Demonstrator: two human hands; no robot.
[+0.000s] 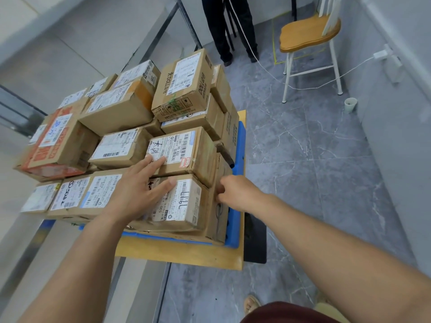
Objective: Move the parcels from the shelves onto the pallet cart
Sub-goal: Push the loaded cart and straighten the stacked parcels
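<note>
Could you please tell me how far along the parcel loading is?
Done: many boxes already sit stacked on the cart. In hand: the left hand lies flat on the nearest box, the right hand touches its side, apparently settling it. Left: the shelves are out of view, so I cannot tell.

Parcels (121, 141) stacked on pallet cart (186, 255), ctr-left. L hand (135, 194) atop front-right parcel (186, 206), R hand (235, 192) at its rt side. Chair (307, 33) behind-right on floor (314, 183); cup (350, 104) just beside it, rt. Person (228, 26) behind stack.

Labelled brown cardboard parcels (186, 155), stacked tight on blue-topped pallet cart (235, 231)
</note>
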